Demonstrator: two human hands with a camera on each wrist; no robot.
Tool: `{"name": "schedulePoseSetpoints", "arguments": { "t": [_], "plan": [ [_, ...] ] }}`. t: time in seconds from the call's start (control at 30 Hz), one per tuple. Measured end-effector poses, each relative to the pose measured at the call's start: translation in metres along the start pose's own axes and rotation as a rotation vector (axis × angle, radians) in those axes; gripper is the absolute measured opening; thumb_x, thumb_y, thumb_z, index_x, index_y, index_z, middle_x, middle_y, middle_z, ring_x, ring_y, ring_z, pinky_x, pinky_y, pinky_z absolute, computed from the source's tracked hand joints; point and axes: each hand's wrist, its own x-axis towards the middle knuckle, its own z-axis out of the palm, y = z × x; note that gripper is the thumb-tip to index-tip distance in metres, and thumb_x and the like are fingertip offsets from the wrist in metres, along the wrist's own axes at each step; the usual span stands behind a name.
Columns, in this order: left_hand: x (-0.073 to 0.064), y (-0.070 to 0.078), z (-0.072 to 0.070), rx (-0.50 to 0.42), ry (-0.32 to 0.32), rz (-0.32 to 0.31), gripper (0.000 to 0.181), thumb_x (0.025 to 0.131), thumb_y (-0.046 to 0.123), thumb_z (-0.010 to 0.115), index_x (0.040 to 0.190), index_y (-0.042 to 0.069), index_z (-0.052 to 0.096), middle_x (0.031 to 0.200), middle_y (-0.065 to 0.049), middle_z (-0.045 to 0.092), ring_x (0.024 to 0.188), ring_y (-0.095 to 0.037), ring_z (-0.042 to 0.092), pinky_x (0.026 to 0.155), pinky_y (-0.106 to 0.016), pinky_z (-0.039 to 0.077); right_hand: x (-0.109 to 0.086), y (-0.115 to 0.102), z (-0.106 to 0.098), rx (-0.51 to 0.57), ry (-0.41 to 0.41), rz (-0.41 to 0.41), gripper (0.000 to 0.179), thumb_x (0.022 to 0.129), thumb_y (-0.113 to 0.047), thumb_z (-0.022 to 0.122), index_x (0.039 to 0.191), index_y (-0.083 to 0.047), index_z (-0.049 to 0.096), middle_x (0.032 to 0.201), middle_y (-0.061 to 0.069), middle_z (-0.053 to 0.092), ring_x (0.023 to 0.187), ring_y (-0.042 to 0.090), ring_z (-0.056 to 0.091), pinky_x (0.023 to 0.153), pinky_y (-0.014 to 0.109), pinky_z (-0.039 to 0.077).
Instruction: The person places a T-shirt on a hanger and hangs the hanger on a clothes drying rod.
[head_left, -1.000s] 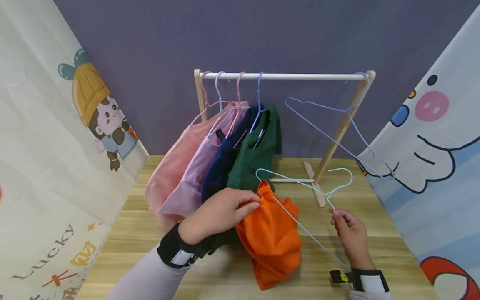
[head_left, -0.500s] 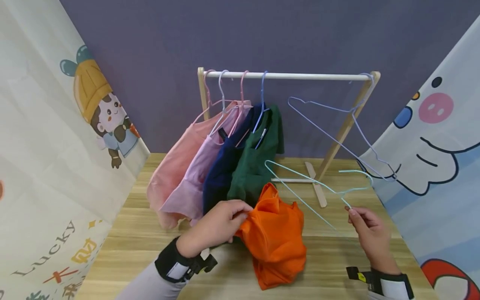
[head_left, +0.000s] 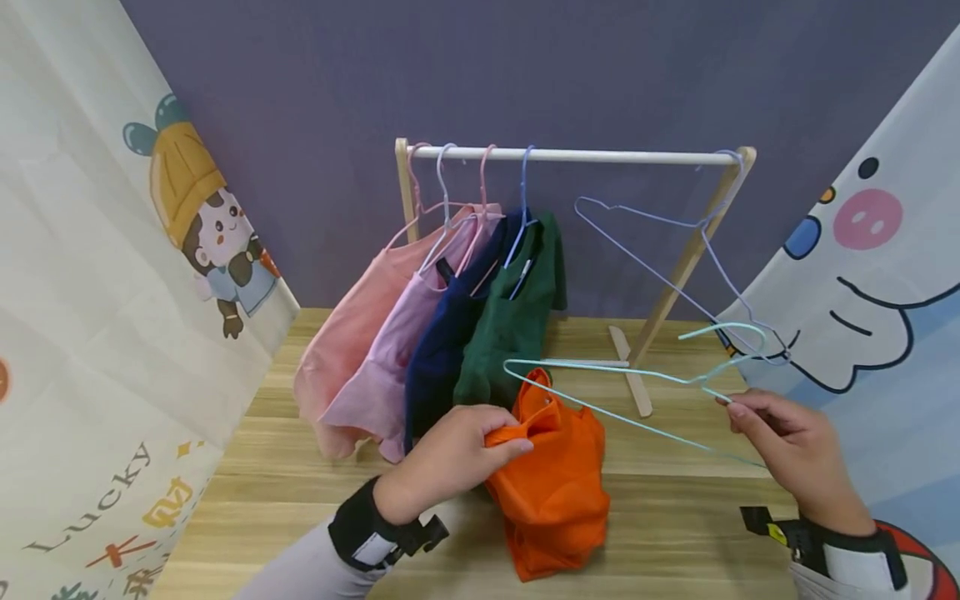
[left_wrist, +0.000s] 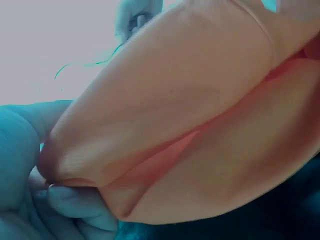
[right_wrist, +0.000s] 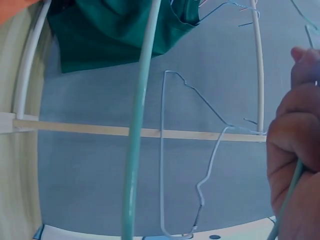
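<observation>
My left hand (head_left: pixel 457 454) pinches the upper edge of an orange garment (head_left: pixel 555 492), which hangs bunched close over the table. In the left wrist view the orange cloth (left_wrist: pixel 200 115) fills most of the picture, its fold caught between thumb and fingers. My right hand (head_left: pixel 787 450) grips a mint-green hanger (head_left: pixel 637 372) by one shoulder, just below the hook. The hanger's far end lies across the top of the orange garment in the head view. In the right wrist view the hanger's bar (right_wrist: pixel 136 120) runs up close to the camera, beside the curled fingers.
Behind stands a small rack with a white rail (head_left: pixel 600 156). Pink (head_left: pixel 367 325), lilac (head_left: pixel 375 375), navy (head_left: pixel 442 358) and green (head_left: pixel 510 325) garments hang at its left. A bare lavender hanger (head_left: pixel 645 262) hangs at its right end. Printed curtains flank the wooden table (head_left: pixel 262 500).
My right hand has moved right with the mint-green hanger, whose far end left the orange garment's neck area, rose, then swung back low over it. My left hand keeps its pinch on the garment.
</observation>
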Motion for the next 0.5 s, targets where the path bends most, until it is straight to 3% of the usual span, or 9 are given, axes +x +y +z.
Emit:
{"name": "schedulePoseSetpoints", "arguments": {
  "t": [0.13, 0.2, 0.37, 0.5],
  "plan": [
    [0.000, 0.002, -0.002, 0.093, 0.016, 0.042, 0.023, 0.085, 0.049, 0.061, 0.073, 0.030, 0.058, 0.060, 0.013, 0.045, 0.060, -0.001, 0.044, 0.051, -0.019, 0.038, 0.003, 0.000, -0.005, 0.084, -0.048, -0.011, 0.023, 0.074, 0.026, 0.052, 0.089, 0.013, 0.063, 0.071, 0.002, 0.061, 0.058, 0.010, 0.045, 0.044, 0.022, 0.035],
    [-0.001, 0.003, -0.005, 0.129, 0.019, 0.070, 0.023, 0.085, 0.047, 0.062, 0.072, 0.029, 0.056, 0.062, 0.013, 0.046, 0.061, -0.001, 0.044, 0.052, -0.018, 0.037, 0.003, -0.001, -0.008, 0.065, -0.074, -0.006, 0.024, 0.074, 0.026, 0.052, 0.088, 0.011, 0.064, 0.070, 0.001, 0.059, 0.057, 0.009, 0.043, 0.043, 0.025, 0.032],
    [-0.003, 0.000, -0.012, 0.148, 0.006, 0.157, 0.018, 0.086, 0.038, 0.063, 0.075, 0.026, 0.056, 0.071, 0.009, 0.044, 0.068, -0.002, 0.042, 0.057, -0.017, 0.038, 0.004, -0.004, -0.015, 0.057, -0.141, 0.026, 0.026, 0.073, 0.026, 0.053, 0.089, 0.010, 0.065, 0.075, 0.000, 0.063, 0.061, 0.011, 0.047, 0.045, 0.025, 0.037],
    [-0.004, -0.003, -0.016, 0.145, -0.004, 0.210, 0.010, 0.086, 0.036, 0.064, 0.084, 0.026, 0.062, 0.080, 0.011, 0.043, 0.080, -0.001, 0.041, 0.066, -0.018, 0.040, 0.004, -0.004, -0.019, 0.149, -0.215, 0.035, 0.029, 0.073, 0.028, 0.050, 0.091, 0.010, 0.065, 0.074, 0.000, 0.061, 0.060, 0.011, 0.046, 0.042, 0.028, 0.033]
  ]
}}
